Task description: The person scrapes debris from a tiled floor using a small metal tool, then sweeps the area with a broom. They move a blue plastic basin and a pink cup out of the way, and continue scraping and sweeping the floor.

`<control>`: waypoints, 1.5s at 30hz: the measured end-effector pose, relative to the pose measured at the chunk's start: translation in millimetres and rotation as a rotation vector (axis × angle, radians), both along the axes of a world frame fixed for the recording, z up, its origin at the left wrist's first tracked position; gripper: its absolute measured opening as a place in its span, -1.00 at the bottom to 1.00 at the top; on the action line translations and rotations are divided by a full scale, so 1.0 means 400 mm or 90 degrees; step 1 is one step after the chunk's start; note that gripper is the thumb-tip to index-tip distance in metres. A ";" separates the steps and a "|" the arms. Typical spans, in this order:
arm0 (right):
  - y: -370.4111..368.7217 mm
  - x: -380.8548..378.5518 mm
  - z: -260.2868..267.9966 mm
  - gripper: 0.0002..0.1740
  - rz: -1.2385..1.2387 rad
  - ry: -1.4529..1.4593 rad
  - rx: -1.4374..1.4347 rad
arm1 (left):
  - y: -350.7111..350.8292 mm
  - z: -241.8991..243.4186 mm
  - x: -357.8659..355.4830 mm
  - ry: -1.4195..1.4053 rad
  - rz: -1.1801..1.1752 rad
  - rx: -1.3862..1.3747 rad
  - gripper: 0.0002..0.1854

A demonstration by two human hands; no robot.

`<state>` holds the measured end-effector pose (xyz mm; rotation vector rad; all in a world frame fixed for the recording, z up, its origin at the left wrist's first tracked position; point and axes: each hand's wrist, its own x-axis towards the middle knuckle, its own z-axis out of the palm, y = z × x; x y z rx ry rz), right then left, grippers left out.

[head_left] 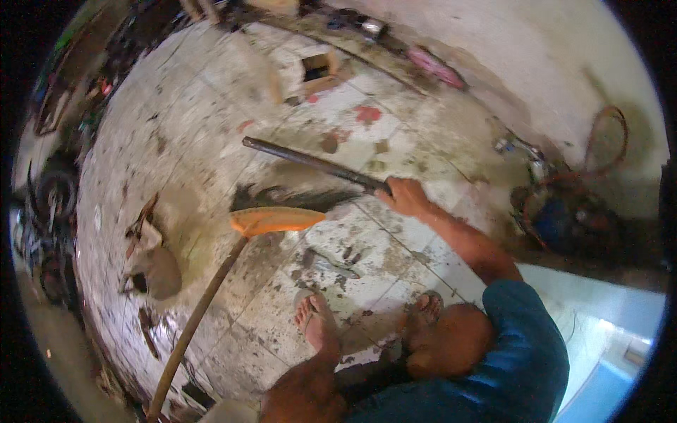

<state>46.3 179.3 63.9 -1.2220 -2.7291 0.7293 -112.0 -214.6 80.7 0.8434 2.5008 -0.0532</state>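
In my right hand [406, 195] is one end of a dark, straight pipe or bar [317, 165], which slants up and left above the floor. Below it lies a broom with an orange head [277, 219] and black bristles [296, 196] spread on the tiles. Its long wooden handle [206, 301] runs down to the lower left edge of the picture. My left hand is out of view. My two feet stand on the dirty, spotted tile floor [248, 306], just below the broom head.
A grey container [156, 272] lies at left beside scraps. Farther ahead is a small open box [334, 63]. Along the wall are a pink object [436, 66], a looped hose [624, 132] and a dark, blurred heap [560, 217]. A wheel [55, 190] shows at far left.
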 end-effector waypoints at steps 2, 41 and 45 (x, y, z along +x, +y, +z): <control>-0.112 0.079 -0.057 -0.39 -0.067 0.076 -0.053 | -0.055 -0.049 0.021 0.138 -0.068 0.011 -0.48; 0.101 -0.231 0.216 -0.17 0.178 0.292 -0.224 | 0.060 0.785 -0.394 0.158 0.338 0.887 -0.59; -0.030 -0.010 0.123 -0.27 -0.006 0.026 0.049 | 0.155 0.780 -0.345 -0.034 0.313 0.981 -0.58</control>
